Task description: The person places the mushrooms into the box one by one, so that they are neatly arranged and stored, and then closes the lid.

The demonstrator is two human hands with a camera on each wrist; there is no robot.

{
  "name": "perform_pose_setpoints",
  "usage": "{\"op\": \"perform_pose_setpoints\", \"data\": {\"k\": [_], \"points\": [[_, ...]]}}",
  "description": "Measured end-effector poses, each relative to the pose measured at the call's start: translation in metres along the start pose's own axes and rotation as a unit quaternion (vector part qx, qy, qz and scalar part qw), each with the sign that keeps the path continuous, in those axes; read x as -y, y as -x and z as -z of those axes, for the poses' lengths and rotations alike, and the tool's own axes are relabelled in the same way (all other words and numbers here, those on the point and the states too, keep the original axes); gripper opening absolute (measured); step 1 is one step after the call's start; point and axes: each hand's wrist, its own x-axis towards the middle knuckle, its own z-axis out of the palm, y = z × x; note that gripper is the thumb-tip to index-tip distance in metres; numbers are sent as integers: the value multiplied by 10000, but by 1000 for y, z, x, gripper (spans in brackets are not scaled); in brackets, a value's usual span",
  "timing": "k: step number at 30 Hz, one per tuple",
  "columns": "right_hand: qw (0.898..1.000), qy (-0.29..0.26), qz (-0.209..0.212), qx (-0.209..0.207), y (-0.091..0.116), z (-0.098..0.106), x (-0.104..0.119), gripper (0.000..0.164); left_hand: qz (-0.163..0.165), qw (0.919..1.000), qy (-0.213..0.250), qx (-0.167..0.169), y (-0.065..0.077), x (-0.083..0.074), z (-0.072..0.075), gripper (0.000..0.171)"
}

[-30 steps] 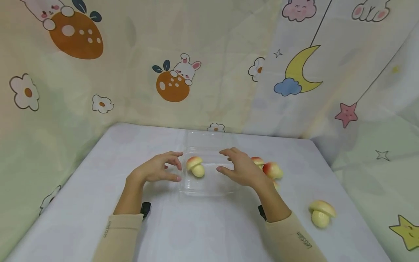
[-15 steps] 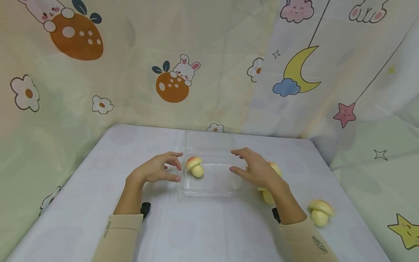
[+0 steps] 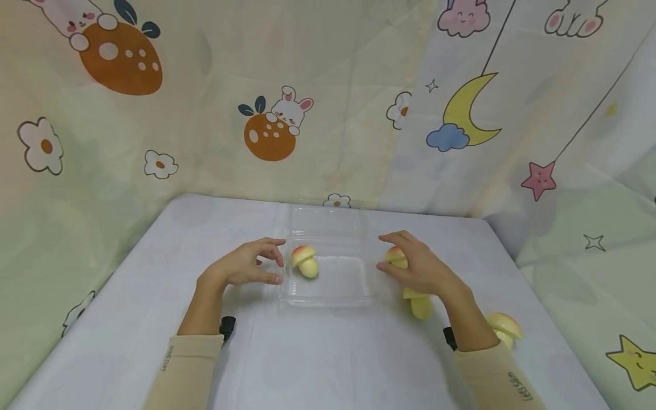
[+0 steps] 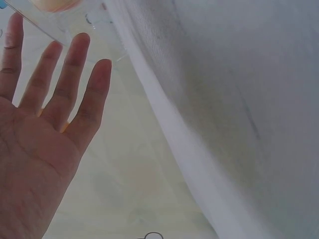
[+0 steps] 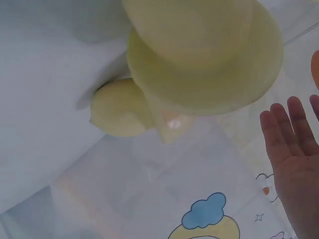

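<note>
A clear plastic container (image 3: pixel 348 279) stands with its lid folded back on the white-covered table. Inside it, at the left, lies a mushroom-shaped toy (image 3: pixel 307 263) with a red-tinged cap. My left hand (image 3: pixel 246 265), fingers spread (image 4: pixel 97 84), hovers just beside the container's left wall and holds nothing. My right hand (image 3: pixel 417 266) is right of the container, thumb and fingers apart. Behind its gap shows a second mushroom toy (image 3: pixel 396 256), partly hidden by the hand. Another mushroom toy (image 3: pixel 420 306) lies just below that hand. The right wrist view shows a large, close mushroom toy (image 5: pixel 214 84).
A further pale mushroom toy (image 3: pixel 504 326) lies at the right, partly behind the right forearm. A patterned cloth (image 3: pixel 205 114) hangs behind and beside the table (image 3: pixel 318 364).
My right hand has moved rightward, away from above the container to the mushroom toys beside it. My left hand has stayed in place.
</note>
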Motion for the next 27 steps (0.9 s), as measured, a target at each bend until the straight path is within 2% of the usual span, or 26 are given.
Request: {"op": "perform_pose_setpoints", "data": {"k": [6, 13, 20, 27], "points": [[10000, 15, -70, -63, 9, 10, -17, 65, -28, 10000, 13, 9, 0, 0, 0, 37], [9989, -180, -324, 286, 17, 26, -33, 68, -19, 10000, -47, -54, 1, 0, 1, 38], [9968, -317, -546, 492, 22, 30, -46, 73, -68, 9999, -70, -58, 2, 2, 2, 40], [9961, -284, -662, 507, 24, 32, -67, 74, 68, 10000, -22, 2, 1, 2, -1, 47]]}}
